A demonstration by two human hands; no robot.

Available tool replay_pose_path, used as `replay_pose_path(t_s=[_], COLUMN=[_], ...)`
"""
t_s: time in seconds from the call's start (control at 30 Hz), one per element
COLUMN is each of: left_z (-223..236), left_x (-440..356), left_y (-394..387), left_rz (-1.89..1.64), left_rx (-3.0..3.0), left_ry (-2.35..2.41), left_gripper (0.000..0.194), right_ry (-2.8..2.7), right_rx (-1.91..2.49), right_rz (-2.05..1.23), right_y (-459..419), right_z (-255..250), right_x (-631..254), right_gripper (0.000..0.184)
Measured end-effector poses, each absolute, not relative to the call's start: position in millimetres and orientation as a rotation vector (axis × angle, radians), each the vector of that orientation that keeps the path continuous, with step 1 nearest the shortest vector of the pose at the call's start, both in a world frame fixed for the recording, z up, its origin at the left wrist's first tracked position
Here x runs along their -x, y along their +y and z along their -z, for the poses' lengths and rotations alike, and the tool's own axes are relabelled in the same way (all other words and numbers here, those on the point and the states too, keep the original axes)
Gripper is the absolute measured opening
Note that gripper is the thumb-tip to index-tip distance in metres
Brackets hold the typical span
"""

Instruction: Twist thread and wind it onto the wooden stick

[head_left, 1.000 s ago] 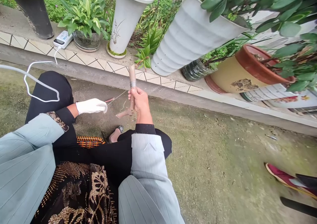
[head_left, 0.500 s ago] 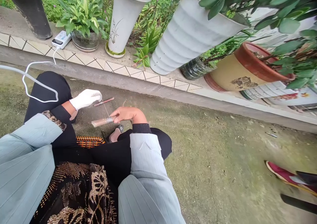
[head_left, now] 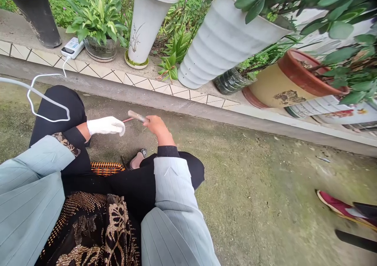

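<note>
My left hand, in a white glove, is curled closed with its fingertips pointing right. A thin thread, faint in this view, runs between it and my right hand. My right hand is bare and grips one end of a short pale wooden stick. Greyish winding shows on the stick close to my fingers. The stick's free end points up and to the left. Behind it, a thin reddish rod lies on the ground, partly covered by the stick.
A tiled ledge with potted plants runs ahead; a white power bank with a white cable rests on it. A woven seat shows between my legs. At right, another person's red shoe stands on the concrete ground.
My right hand has moved forward and right, swinging the stick's free end up. My gloved left hand has shifted slightly right and down, and its fingers now curl downward.
</note>
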State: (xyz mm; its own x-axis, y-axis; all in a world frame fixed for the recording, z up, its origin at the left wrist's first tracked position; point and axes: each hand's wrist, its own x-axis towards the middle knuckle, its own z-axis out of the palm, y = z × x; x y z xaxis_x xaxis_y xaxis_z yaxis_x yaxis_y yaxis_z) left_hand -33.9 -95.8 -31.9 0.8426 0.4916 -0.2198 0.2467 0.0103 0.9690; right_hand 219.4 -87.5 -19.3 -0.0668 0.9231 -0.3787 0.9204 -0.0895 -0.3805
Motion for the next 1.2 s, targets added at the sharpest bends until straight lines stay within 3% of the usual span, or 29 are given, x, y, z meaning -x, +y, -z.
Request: replay_pose_path(t_s=[0.07,0.17,0.33,0.43,0.5,0.67,0.83,0.9,1.03,1.1,1.2], left_z=[31.6,32.4,35.9,41.6,44.8,42.5,41.2,43.3,46.3,46.8,47.0], left_x=[37.8,43.1,45.9,40.1,33.3,21.1,29.3,32.7,31.3,28.2,24.6], left_y=[-91.7,-85.5,-79.8,-81.8,-85.7,-95.1,-96.7,-95.8,-91.7,-90.0,-91.0], left_rz=[-0.288,-0.384,-0.532,-0.529,-0.476,-0.318,-0.168,-0.152,-0.217,-0.3,-0.449], left_rx=[-1.576,-1.601,-1.709,-1.732,-1.685,-1.542,-1.686,-1.748,-1.691,-1.596,-1.458], left_ry=[0.661,0.739,0.847,0.912,0.917,0.713,0.682,0.702,0.749,0.776,0.81], left_gripper=[0.034,0.033,0.03,0.03,0.033,0.037,0.032,0.029,0.028,0.029,0.033], right_ry=[-2.383,-2.547,-2.498,-2.296,-2.068,-1.501,-2.113,-2.446,-2.472,-2.156,-1.666], right_rx=[2.144,1.978,1.429,1.058,0.994,1.412,1.961,1.979,1.367,1.106,1.113], right_rz=[-0.959,-1.345,-1.992,-2.219,-2.12,-1.412,-1.03,-1.202,-2.113,-2.171,-1.862], right_y=[-90.4,-94.2,-102.5,-107.0,-106.5,-94.7,-93.6,-97.4,-105.0,-106.6,-104.4], right_z=[15.3,13.3,11.0,1.4,-3.9,5.3,18.0,16.9,7.6,3.0,1.7], right_x=[-215.7,-212.1,-207.2,-207.2,-210.4,-215.7,-204.4,-201.8,-204.4,-206.7,-207.9], right_gripper=[0.019,0.022,0.027,0.03,0.031,0.027,0.021,0.015,0.021,0.03,0.035])
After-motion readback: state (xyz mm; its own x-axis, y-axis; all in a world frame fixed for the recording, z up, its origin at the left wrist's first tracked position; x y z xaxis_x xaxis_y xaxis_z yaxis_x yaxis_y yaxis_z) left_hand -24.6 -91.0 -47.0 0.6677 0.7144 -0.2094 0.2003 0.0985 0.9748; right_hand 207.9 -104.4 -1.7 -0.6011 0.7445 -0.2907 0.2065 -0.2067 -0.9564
